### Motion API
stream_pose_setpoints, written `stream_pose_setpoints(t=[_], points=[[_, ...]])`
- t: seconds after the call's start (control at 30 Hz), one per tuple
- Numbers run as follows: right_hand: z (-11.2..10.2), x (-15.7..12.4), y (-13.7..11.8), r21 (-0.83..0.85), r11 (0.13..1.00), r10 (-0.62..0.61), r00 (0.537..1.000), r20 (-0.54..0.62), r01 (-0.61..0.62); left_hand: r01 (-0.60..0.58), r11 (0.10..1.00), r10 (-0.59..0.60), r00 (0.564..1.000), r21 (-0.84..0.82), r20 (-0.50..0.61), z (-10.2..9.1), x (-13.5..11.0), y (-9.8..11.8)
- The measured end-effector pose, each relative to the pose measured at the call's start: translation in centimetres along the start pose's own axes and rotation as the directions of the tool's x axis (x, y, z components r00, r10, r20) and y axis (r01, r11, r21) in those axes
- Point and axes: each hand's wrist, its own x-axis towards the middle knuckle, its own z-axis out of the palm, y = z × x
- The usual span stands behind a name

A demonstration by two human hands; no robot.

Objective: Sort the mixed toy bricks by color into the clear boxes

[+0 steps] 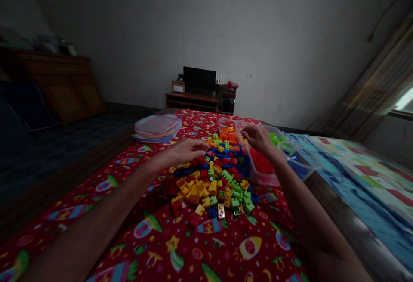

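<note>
A heap of toy building bricks (pixel 211 185) in yellow, red, green, blue and orange lies on a red patterned cloth (pixel 180 247). Over the far left part of the heap is my left hand (pixel 189 150), its fingers stretched out and slightly apart, with no brick visible in it. My right hand (pixel 257 137) hangs above the clear plastic boxes right of the heap, fingers bent together. Whatever its fingertips may hold is too small to make out. Below it, red bricks (pixel 262 162) fill one clear box (pixel 266 179); orange bricks (pixel 227 134) sit in the box behind.
Green bricks (pixel 275 138) and blue bricks (pixel 301 168) occupy further clear boxes at the right. Stacked plastic lids (pixel 158 127) lie at the far left of the cloth. A dark wooden edge (pixel 351 221) separates the cloth from blue bedding (pixel 361 187). A monitor (pixel 199 79) stands by the wall.
</note>
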Motion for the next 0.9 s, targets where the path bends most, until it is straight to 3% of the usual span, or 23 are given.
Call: stream_pose_setpoints(t=[0.17,0.3,0.43,0.63,0.77,0.9], points=[[0.4,-4.3,-5.7,0.083,0.975,-0.219,0.946,0.239,0.205,-0.048,0.973,-0.010,0.969,0.227,0.249,0.2,-0.8,0.8],[0.6,-5.7,-8.6,0.008,0.971,-0.225,0.908,0.354,0.238,-0.042,0.896,-0.090,0.958,0.443,0.273,0.9,-1.4,1.9],[0.8,-6.4,-8.9,-0.051,0.950,-0.243,0.834,0.496,0.308,-0.071,0.858,-0.099,0.949,0.508,0.301,2.1,-1.4,2.5],[1.7,-7.9,-9.1,-0.069,0.890,-0.371,0.804,0.465,0.451,-0.034,0.829,-0.121,0.964,0.559,0.237,2.2,-0.9,1.4],[2.8,-8.4,-9.8,-0.157,0.868,-0.351,0.807,0.474,0.470,-0.027,0.850,-0.106,0.970,0.526,0.221,2.0,-0.5,0.3],[2.7,-7.9,-9.5,-0.072,0.890,-0.378,0.815,0.439,0.451,-0.045,0.855,-0.087,0.970,0.516,0.228,2.0,-0.3,-0.3]])
